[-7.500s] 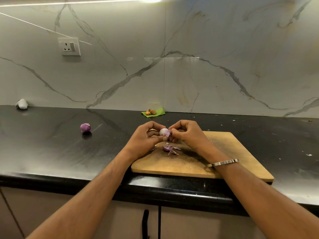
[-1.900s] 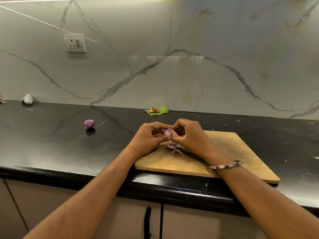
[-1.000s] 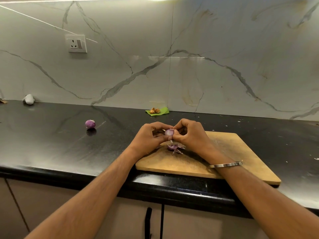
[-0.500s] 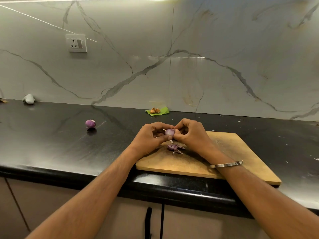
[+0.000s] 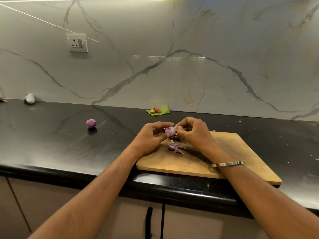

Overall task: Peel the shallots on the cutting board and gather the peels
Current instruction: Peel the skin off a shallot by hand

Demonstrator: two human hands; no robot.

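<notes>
We see a wooden cutting board (image 5: 215, 157) lying at the front edge of the black counter (image 5: 51, 144), its near right corner jutting slightly past that edge, and its right half and near strip bare. To the left of the board the counter is bare up to the back wall, save for one unpeeled purple shallot (image 5: 91, 123) standing well apart from the board. We count two shallots in all: that one, and a half-peeled shallot (image 5: 169, 131) held above the board's far left corner. Our left hand (image 5: 151, 135) grips it with curled fingers and thumb, and our right hand (image 5: 193, 133) pinches a pale flap of skin at its right side, so both hands are closed on it and meet over it. We cannot tell which way its root end points; its longer line seems to run left to right between the hands. Below the hands lie a few purple peels (image 5: 176, 147) on the board near its left edge; their exact count is unclear, perhaps three or four. At the counter's back edge sits a green leaf (image 5: 164, 111) with small brown bits on it, and far left one white object (image 5: 29, 98). One metal bangle (image 5: 227, 164) circles our right wrist. One wall socket (image 5: 77, 42) is on the marble wall.
</notes>
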